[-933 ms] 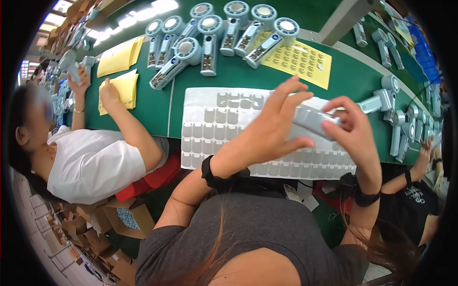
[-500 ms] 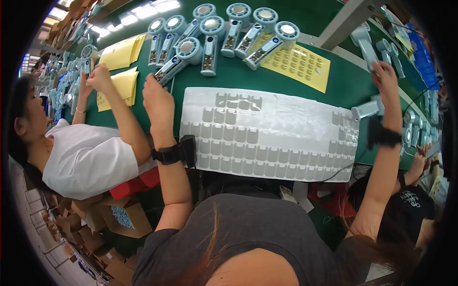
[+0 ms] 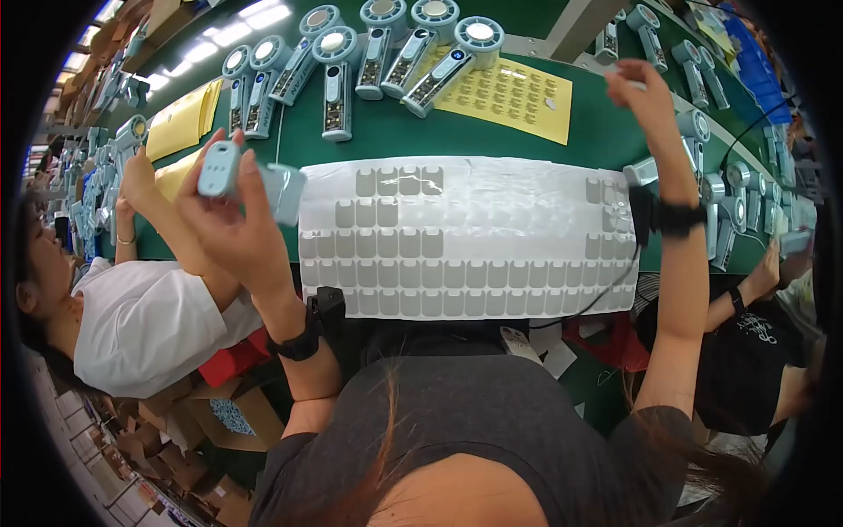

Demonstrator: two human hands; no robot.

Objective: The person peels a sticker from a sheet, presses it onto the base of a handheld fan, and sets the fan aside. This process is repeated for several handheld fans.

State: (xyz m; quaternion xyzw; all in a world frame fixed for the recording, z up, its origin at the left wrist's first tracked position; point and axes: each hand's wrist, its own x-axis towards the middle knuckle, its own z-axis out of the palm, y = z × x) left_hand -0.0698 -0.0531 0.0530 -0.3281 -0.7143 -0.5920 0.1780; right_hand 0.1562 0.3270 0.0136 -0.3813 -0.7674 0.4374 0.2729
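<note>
My left hand (image 3: 233,224) is raised at the left, closed around a light blue handheld fan (image 3: 219,169) whose rounded handle end faces me. A pale blue, blurred part (image 3: 285,195) sticks out past the palm on the right; whether it belongs to the fan, I cannot tell. At the upper right, my right hand (image 3: 641,86) hovers above the table with bent fingers drawn together. Something small and pale shows between them, too small to name. Nearest to that hand is a yellow sheet (image 3: 518,101) of small printed stickers.
Light blue fans (image 3: 337,83) lie in a row at the back. A white sheet with grey stickers (image 3: 474,272) covers the table before me. More fans (image 3: 742,189) lie at the right, below a metal post (image 3: 580,31). A co-worker in white (image 3: 158,325) sits close at left.
My left hand has picked a fan from the row and brought it nearer, turning its handle end toward me. My right hand has moved left and up, away from a fan at the right.
</note>
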